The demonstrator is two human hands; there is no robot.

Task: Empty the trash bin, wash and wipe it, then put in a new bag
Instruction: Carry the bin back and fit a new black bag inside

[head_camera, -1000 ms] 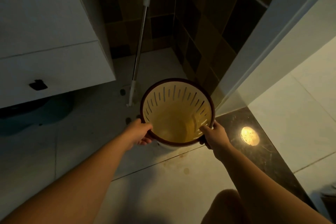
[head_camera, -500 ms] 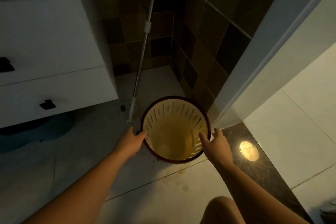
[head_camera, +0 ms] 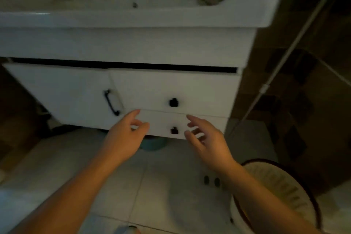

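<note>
1. Trash bin [head_camera: 281,192] sits on the tiled floor [head_camera: 79,173] at the lower right of the frame, partly cut off by the edge; its pale slotted wall and dark rim show, and no bag lines what can be seen of it.
2. Nobody is touching it. Both hands are up in the middle of the frame, well apart from the bin, in front of the white vanity cabinet [head_camera: 133,47].
3. Left hand [head_camera: 123,135] has its fingers spread and loosely bent, holding nothing — the fingertips reach toward the seam between the two drawers.
4. Right hand [head_camera: 207,138] is likewise empty, fingers splayed and relaxed, just beside the lower drawer knob [head_camera: 174,130] but apart from it as far as the blur allows.
5. Above that sit the upper drawer knob [head_camera: 173,102] and, left of centre, a dark bar handle [head_camera: 111,102] on the cabinet door.
6. My read: the new-bag step is in hand — the person seems to be going into a drawer for a liner, though nothing confirms what is inside.
7. Next calls for a pinch on one small knob and a straight pull outward.
8. A mop handle [head_camera: 296,43] slants down the upper right of the frame.
</note>
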